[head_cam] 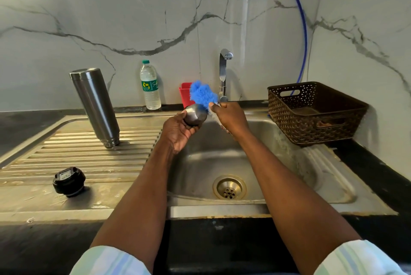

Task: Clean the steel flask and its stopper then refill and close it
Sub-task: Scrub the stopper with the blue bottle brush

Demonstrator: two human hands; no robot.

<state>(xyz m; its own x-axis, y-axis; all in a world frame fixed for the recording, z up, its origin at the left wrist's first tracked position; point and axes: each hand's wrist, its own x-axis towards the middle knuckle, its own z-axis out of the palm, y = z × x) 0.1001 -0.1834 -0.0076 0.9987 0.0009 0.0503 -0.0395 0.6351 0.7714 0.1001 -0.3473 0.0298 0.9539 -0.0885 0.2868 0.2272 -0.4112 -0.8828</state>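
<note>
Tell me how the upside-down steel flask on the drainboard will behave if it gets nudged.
The steel flask probably tips easily: it is tall and stands inverted on its narrow mouth on the ribbed drainboard. Its smooth metal body may be slippery if wet. Once down, the round body would likely roll.

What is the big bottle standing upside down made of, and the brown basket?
The flask looks like brushed steel: grey, with soft streaks of reflected light. The basket looks like brown plastic, moulded with a pattern of small holes to resemble weaving; it could be something else, but its even, matte surface suggests plastic.
</note>
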